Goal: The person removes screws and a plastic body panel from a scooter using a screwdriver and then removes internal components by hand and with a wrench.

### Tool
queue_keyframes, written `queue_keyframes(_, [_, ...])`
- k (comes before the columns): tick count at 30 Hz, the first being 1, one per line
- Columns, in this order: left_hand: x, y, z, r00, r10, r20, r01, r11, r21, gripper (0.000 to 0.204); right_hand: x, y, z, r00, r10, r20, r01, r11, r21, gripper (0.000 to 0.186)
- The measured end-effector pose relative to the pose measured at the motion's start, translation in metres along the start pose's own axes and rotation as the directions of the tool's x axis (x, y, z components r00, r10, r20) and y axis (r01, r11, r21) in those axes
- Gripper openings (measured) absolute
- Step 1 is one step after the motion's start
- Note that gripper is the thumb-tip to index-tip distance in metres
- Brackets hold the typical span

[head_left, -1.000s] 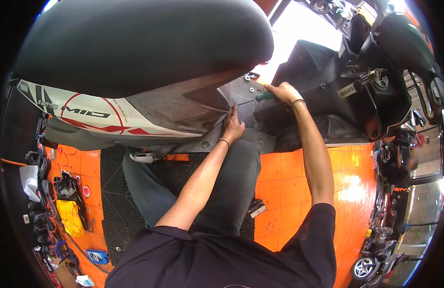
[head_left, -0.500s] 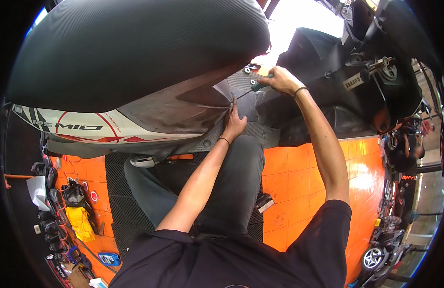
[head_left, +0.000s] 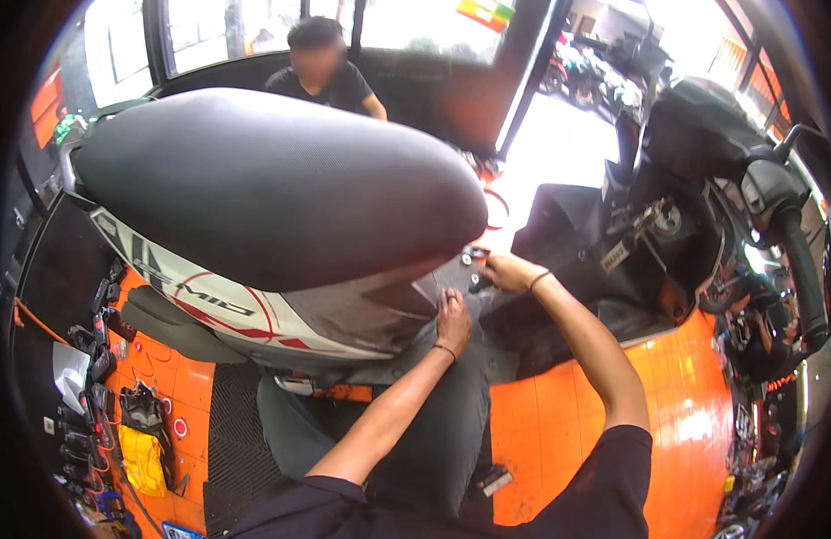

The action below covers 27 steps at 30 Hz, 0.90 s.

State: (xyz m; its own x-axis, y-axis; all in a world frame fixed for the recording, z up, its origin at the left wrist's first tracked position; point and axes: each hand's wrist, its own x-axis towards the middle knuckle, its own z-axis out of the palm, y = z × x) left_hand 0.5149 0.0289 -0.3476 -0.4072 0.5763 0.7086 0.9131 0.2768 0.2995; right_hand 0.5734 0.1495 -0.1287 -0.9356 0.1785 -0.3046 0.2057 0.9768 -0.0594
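A scooter stands across the view, with a long black seat point(head_left: 290, 189) and a white side panel point(head_left: 218, 305) with red and black graphics. My right hand point(head_left: 514, 271) is closed around a screwdriver point(head_left: 477, 284) with a dark green handle, above the footboard just ahead of the seat. Its shaft is hard to make out. My left hand point(head_left: 452, 322) is at the front end of the grey-brown lower body cover point(head_left: 366, 310), beside the screwdriver. Its fingers are bent together, and whatever may be between the fingertips is too small to name.
Beyond the seat is another person point(head_left: 321, 76) in a dark shirt. The handlebar grip point(head_left: 800, 269) juts out at the right. Behind my left arm a yellow cloth point(head_left: 142, 460) and a black bag lie on orange tiles. A small box point(head_left: 496, 481) rests near my leg.
My view has tilted up, showing the person and the handlebar. The screwdriver's shaft no longer shows clearly beside my left fingertips. My left index finger, stretched out before, is now bent.
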Motion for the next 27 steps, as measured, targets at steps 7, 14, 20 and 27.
queue_keyframes(7, [0.033,-0.016,-0.012,0.749,0.14,0.647,0.056,0.961,-0.272,0.064,-0.015,0.027,0.017,0.981,-0.174,-0.085,0.184,0.974,0.129,0.053])
queue_keyframes(14, [0.027,-0.014,-0.004,0.909,-0.056,0.413,0.127,0.981,-0.147,0.016,-0.015,-0.019,-0.038,0.936,0.252,0.244,-0.344,0.798,0.494,0.066])
queue_keyframes(20, [0.038,-0.004,-0.012,0.891,-0.032,0.452,0.082,0.992,-0.092,0.02,-0.02,0.01,-0.024,0.961,0.146,0.235,-0.226,0.906,0.358,0.045])
queue_keyframes(27, [0.028,-0.027,-0.009,0.922,0.02,0.387,0.036,0.99,-0.136,0.015,-0.01,-0.001,-0.019,0.936,0.171,0.307,-0.303,0.834,0.461,0.051])
